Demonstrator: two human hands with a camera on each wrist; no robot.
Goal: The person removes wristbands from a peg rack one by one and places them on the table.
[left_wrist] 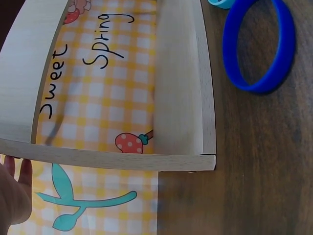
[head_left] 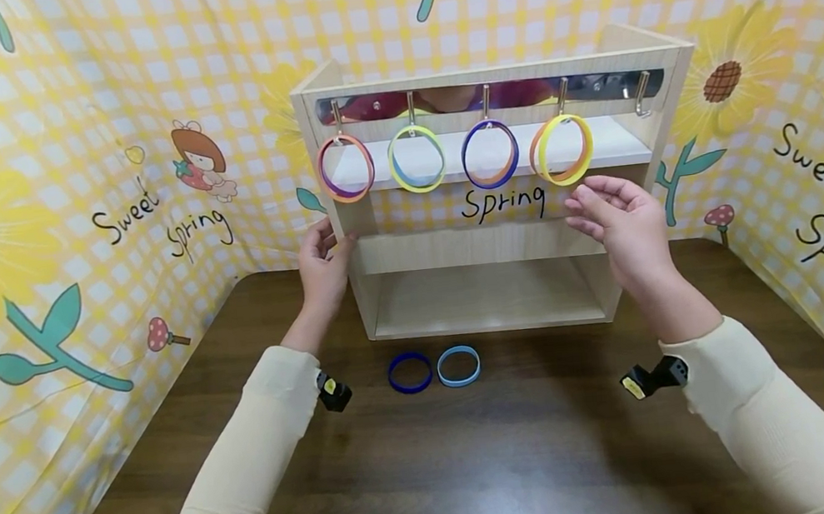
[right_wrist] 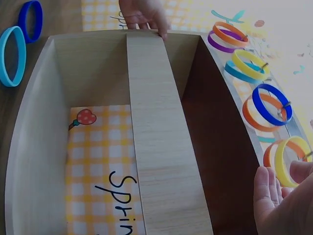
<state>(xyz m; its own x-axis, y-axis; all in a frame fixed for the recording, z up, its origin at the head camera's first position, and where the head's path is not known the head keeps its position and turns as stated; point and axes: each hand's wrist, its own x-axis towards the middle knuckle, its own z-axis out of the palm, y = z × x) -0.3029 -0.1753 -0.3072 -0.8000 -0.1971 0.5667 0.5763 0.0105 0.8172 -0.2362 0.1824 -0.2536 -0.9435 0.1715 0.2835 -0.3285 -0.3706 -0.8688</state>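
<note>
Wristbands hang in pairs on a wooden shelf's (head_left: 482,245) hooks: orange with purple (head_left: 346,168), yellow with light blue (head_left: 417,159), blue with orange (head_left: 490,155), and yellow with orange (head_left: 562,150). Just below the yellow band (right_wrist: 281,159), my right hand (head_left: 631,226) has its fingers loosely extended and its thumb close to the band; whether they touch is unclear. My left hand (head_left: 325,270) grips the shelf's left side panel, thumb at the front edge and fingers outside. A dark blue wristband (head_left: 410,373) and a light blue one (head_left: 459,367) lie before the shelf.
The hooks sit on a shiny metal strip (head_left: 441,101) along the shelf's upper front, with another hook (head_left: 642,94) at the right end. A yellow checked cloth (head_left: 136,68) surrounds the dark wooden table (head_left: 435,472) at the back and sides.
</note>
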